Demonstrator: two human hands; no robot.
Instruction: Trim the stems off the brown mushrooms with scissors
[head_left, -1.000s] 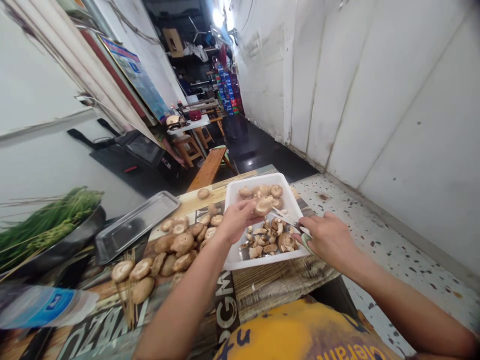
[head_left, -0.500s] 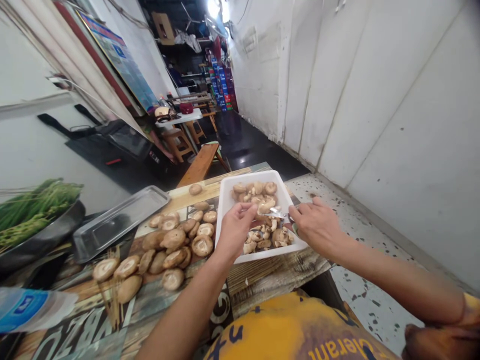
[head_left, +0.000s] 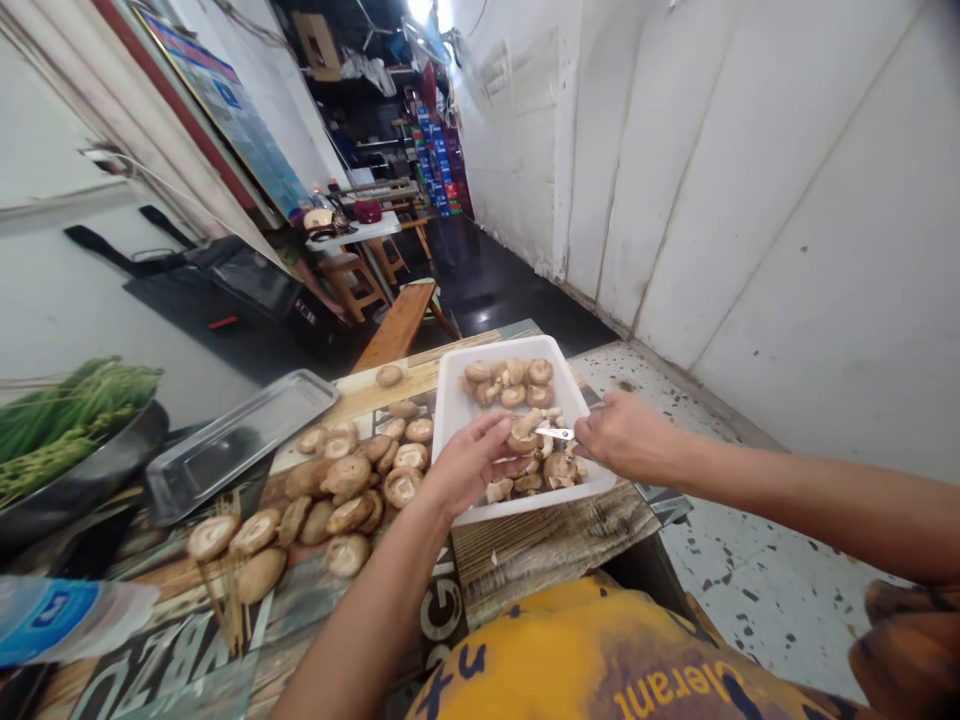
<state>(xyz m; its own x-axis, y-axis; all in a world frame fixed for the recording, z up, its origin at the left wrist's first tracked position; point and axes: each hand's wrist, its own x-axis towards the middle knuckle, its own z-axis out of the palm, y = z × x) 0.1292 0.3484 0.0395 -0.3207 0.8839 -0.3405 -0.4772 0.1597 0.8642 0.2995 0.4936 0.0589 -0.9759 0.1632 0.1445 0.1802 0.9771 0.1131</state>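
My left hand (head_left: 474, 458) grips a brown mushroom (head_left: 523, 436) above a white plastic tray (head_left: 450, 400). In my right hand (head_left: 626, 433) is a small knife (head_left: 553, 433), its short blade pointing left against the mushroom's stem side; the fingers hide its handle. Whole mushrooms (head_left: 513, 394) sit in the far part of the tray. Cut stems and pieces (head_left: 528, 482) lie in its near part, partly under my hands. Left of the tray, a heap of whole mushrooms (head_left: 349, 478) rests on the table, some with gills up.
A clear plastic tray (head_left: 240, 440) and a metal bowl (head_left: 142, 445) of green vegetables (head_left: 67, 420) stand at the left. Skewers (head_left: 229, 610) and a plastic bottle (head_left: 67, 620) lie nearer. Beyond the table (head_left: 540, 545) is a wooden bench (head_left: 397, 325); a white wall rises at right.
The mushroom in my left hand has come slightly lower and nearer, its underside turned more into view. My right hand has shifted a little right with the knife. The camera view moved slightly.
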